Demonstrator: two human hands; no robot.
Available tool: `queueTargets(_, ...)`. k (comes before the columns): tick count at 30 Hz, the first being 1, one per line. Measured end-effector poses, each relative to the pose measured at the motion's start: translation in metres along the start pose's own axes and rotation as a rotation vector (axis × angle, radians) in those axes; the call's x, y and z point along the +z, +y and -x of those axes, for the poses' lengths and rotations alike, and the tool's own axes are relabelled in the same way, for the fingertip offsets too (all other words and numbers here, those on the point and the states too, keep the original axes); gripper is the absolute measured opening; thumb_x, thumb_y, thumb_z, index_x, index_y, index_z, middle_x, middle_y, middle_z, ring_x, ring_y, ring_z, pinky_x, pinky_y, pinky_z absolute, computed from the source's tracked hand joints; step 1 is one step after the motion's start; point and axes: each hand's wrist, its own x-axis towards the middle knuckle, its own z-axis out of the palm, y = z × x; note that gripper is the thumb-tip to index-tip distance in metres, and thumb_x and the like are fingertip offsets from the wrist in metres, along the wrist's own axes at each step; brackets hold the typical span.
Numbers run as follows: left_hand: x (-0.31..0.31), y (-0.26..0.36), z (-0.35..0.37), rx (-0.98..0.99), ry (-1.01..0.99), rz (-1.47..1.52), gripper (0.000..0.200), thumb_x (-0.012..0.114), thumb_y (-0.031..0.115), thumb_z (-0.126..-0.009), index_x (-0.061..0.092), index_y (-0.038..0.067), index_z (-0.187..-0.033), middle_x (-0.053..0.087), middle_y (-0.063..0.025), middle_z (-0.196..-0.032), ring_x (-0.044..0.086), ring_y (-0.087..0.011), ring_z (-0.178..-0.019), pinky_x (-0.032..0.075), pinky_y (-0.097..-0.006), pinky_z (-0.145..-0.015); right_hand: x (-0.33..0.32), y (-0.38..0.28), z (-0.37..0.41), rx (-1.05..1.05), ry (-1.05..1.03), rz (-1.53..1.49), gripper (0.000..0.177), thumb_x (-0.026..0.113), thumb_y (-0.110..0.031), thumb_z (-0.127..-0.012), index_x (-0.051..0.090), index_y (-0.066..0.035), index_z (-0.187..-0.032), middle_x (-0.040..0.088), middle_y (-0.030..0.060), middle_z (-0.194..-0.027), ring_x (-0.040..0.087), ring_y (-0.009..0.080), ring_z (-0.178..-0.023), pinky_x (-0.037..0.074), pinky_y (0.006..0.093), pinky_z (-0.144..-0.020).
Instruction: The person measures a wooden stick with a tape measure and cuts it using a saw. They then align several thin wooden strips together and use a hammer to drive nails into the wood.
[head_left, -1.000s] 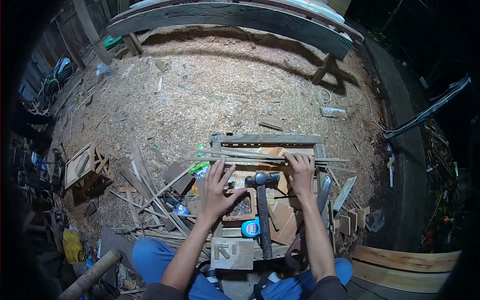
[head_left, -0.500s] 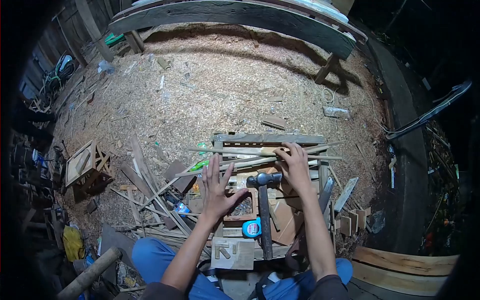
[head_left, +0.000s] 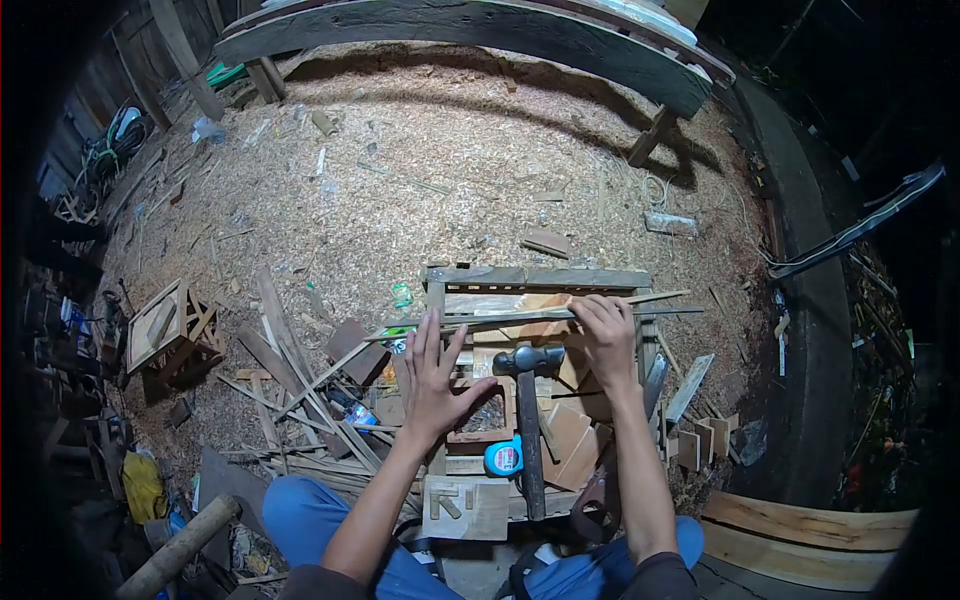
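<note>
My right hand (head_left: 606, 335) is closed around thin wooden strips (head_left: 530, 317), which run left to right across a low wooden frame (head_left: 540, 277). My left hand (head_left: 430, 385) has its fingers spread, with the fingertips by the strips' left part; it grips nothing. Between the hands lies a hammer (head_left: 530, 430), its head away from me and its handle toward me. A small wooden box (head_left: 482, 434) with small metal bits inside sits just right of my left thumb. Nearer me are a blue tape measure (head_left: 503, 458) and a board (head_left: 465, 508) bearing short wood pieces.
Scrap strips (head_left: 315, 390) lie heaped on the left, near a small wooden stand (head_left: 170, 325). Small blocks (head_left: 705, 443) stand at right, above a plank bench (head_left: 810, 540). Sawdust covers the ground (head_left: 400, 190) up to a long raised beam (head_left: 450, 30).
My right hand has moved a little to the right, and the strips have slid right with it, lying closer together. My left hand has stayed nearly still.
</note>
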Motion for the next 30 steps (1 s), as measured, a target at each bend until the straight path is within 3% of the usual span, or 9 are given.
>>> queueTargets(3, 0.001, -0.001, 0.000, -0.015, 0.027, 0.055, 0.106, 0.088, 0.049, -0.077, 0.037, 0.010, -0.162, 0.022, -0.0252, -0.170, 0.018, -0.0424, -0.158, 0.013, -0.0583, -0.127, -0.010, 0.011, 0.003, 0.019, 0.010, 0.023, 0.038, 0.074, -0.001, -0.076, 0.072, -0.007, -0.114, 0.074, 0.0073, -0.115, 0.067, 0.0281, -0.114, 0.046, 0.0453, -0.103)
queueTargets(7, 0.002, -0.003, 0.001, 0.004, 0.038, 0.045, 0.110, 0.088, 0.049, -0.077, 0.032, 0.008, -0.163, 0.023, -0.0251, -0.170, 0.018, -0.0423, -0.158, 0.011, -0.0582, -0.127, -0.011, 0.021, 0.019, 0.067, -0.149, 0.129, 0.041, 0.072, 0.004, -0.077, 0.074, -0.009, -0.116, 0.071, 0.0067, -0.128, 0.060, 0.0294, -0.130, 0.041, 0.0461, -0.112)
queueTargets(8, 0.002, -0.003, 0.001, -0.001, 0.031, 0.045, 0.110, 0.088, 0.049, -0.077, 0.032, 0.009, -0.163, 0.023, -0.0251, -0.170, 0.018, -0.0423, -0.158, 0.011, -0.0583, -0.127, -0.005, 0.022, 0.026, 0.108, -0.182, 0.117, 0.050, 0.075, 0.002, -0.076, 0.073, -0.013, -0.124, 0.066, 0.0064, -0.140, 0.055, 0.0296, -0.137, 0.038, 0.0463, -0.117)
queueTargets(12, 0.004, -0.004, 0.001, 0.011, 0.041, 0.047, 0.110, 0.088, 0.049, -0.077, 0.033, 0.009, -0.163, 0.024, -0.0248, -0.170, 0.020, -0.0417, -0.158, 0.011, -0.0583, -0.127, -0.004, 0.001, 0.014, 0.077, -0.263, 0.031, 0.062, 0.079, -0.003, -0.076, 0.068, -0.022, -0.135, 0.059, 0.0061, -0.150, 0.052, 0.0286, -0.141, 0.035, 0.0469, -0.119)
queueTargets(16, 0.002, -0.003, 0.000, -0.003, 0.022, 0.053, 0.109, 0.088, 0.048, -0.077, 0.034, 0.008, -0.163, 0.025, -0.0245, -0.169, 0.021, -0.0413, -0.158, 0.012, -0.0581, -0.127, 0.005, 0.001, 0.003, -0.020, -0.290, 0.057, 0.062, 0.076, 0.000, -0.077, 0.068, -0.021, -0.136, 0.062, 0.0069, -0.145, 0.055, 0.0273, -0.136, 0.037, 0.0474, -0.117)
queueTargets(20, 0.000, -0.001, -0.001, 0.003, 0.015, 0.046, 0.109, 0.088, 0.048, -0.077, 0.035, 0.009, -0.162, 0.026, -0.0238, -0.169, 0.022, -0.0405, -0.158, 0.014, -0.0580, -0.126, 0.007, 0.002, -0.002, 0.023, -0.340, -0.051, 0.063, 0.075, 0.000, -0.079, 0.067, -0.022, -0.137, 0.065, 0.0080, -0.137, 0.058, 0.0280, -0.130, 0.038, 0.0483, -0.115)
queueTargets(26, -0.001, -0.001, -0.001, -0.007, 0.013, 0.044, 0.108, 0.089, 0.048, -0.076, 0.036, 0.009, -0.162, 0.029, -0.0225, -0.168, 0.024, -0.0401, -0.157, 0.015, -0.0581, -0.126, 0.021, 0.004, 0.000, 0.024, -0.229, -0.020, 0.059, 0.074, -0.004, -0.080, 0.069, -0.024, -0.136, 0.067, 0.0104, -0.127, 0.062, 0.0295, -0.120, 0.041, 0.0487, -0.111)
queueTargets(30, 0.000, -0.001, -0.002, 0.002, 0.021, 0.043, 0.105, 0.089, 0.049, -0.076, 0.040, 0.010, -0.160, 0.030, -0.0223, -0.168, 0.025, -0.0401, -0.156, 0.015, -0.0578, -0.126, 0.010, 0.003, 0.000, -0.021, -0.171, -0.031, 0.049, 0.073, -0.005, -0.083, 0.070, -0.016, -0.131, 0.067, 0.0101, -0.127, 0.062, 0.0309, -0.120, 0.043, 0.0472, -0.109)
